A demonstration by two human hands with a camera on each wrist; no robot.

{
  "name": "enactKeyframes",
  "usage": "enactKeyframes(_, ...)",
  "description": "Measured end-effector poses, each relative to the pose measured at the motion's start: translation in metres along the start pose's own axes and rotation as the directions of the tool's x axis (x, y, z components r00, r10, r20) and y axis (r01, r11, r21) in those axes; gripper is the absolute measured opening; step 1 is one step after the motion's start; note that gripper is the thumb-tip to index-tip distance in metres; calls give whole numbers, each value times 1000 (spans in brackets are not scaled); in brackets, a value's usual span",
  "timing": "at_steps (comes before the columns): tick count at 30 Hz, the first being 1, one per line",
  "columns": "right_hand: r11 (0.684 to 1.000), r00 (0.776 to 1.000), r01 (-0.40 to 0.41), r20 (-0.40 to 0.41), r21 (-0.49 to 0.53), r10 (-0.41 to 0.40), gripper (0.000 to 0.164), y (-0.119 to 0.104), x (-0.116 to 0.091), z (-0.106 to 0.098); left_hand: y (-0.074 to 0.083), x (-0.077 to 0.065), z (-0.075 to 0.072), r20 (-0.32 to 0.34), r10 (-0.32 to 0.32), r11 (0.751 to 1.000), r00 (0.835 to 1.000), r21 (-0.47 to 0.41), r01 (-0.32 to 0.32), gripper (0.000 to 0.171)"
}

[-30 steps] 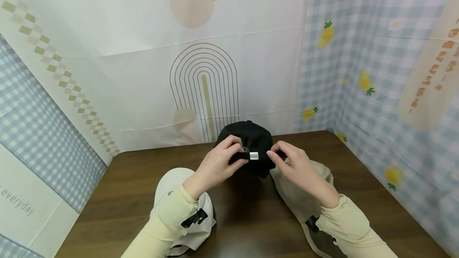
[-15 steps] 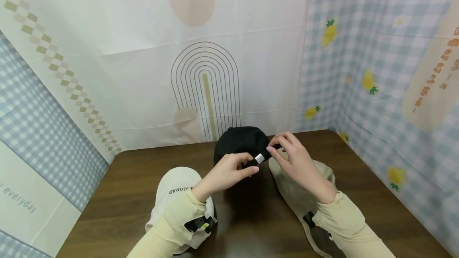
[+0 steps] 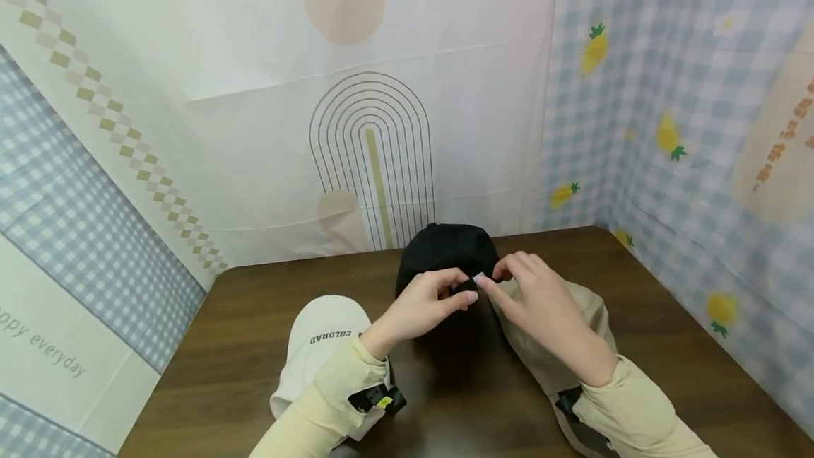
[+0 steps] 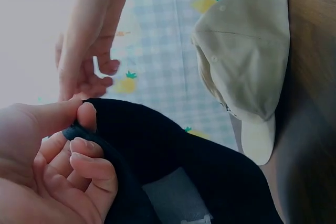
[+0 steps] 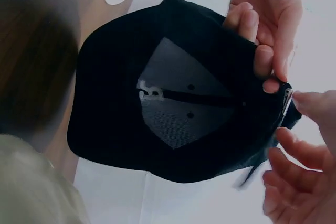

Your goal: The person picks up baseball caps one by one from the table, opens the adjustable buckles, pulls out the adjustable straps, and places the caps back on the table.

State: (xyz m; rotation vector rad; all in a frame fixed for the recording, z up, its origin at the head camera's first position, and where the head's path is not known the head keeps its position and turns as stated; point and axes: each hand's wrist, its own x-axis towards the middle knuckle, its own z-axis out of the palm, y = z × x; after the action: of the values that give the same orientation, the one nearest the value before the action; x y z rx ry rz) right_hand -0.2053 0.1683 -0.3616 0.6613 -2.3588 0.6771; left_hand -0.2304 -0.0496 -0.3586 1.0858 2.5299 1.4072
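Note:
A black baseball cap point(image 3: 445, 249) is held up above the far part of the table, its inside turned to the right wrist view. My left hand point(image 3: 426, 306) pinches the cap's back edge between thumb and fingers. At the strap end, my right hand point(image 3: 547, 302) has its thumb against the small silver buckle point(image 5: 287, 100) and its fingertips at the black strap. A loose strap end point(image 5: 252, 174) hangs below the right fingers. A white cap with dark lettering point(image 3: 318, 359) lies under the left forearm. To the right, a beige cap point(image 3: 534, 348) lies partly beneath the right forearm.
The brown wooden table point(image 3: 210, 359) carries all three caps. Close behind it hangs a white printed cloth point(image 3: 254, 161), and a blue checked cloth with pineapples point(image 3: 668, 196) runs along the right side.
The black cap has turned and tilted in the hands. My left hand has moved right toward the right hand, and the right thumb now covers part of the buckle.

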Motion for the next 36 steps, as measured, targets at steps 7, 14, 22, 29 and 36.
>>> enactKeyframes(7, 999, 966, -33, 256, -41, 42, 30, -4, 9, -2, -4, -5, 0, 39, 30, 999, 999, 25, -31, 9)
enactKeyframes(14, 995, 917, -88, 393, 49, 62, 36, -6, 10, -2, -9, -10, 5, 30, 44, 997, 999, 69, -46, 9)
enactKeyframes(22, 967, 862, -208, 494, 144, 112, 41, 2, 9, 1, -12, -12, 5, 63, 41, 995, 997, 86, -46, 10)
enactKeyframes(29, 925, 837, -283, 536, 251, 110, 39, 5, 6, 5, -12, -14, 7, 56, 38, 996, 998, 83, -42, 9)
enactKeyframes(36, 938, 865, -232, 497, 259, 77, 38, 0, 8, 10, -9, -17, 2, 49, 35, 993, 998, 115, -40, 7)
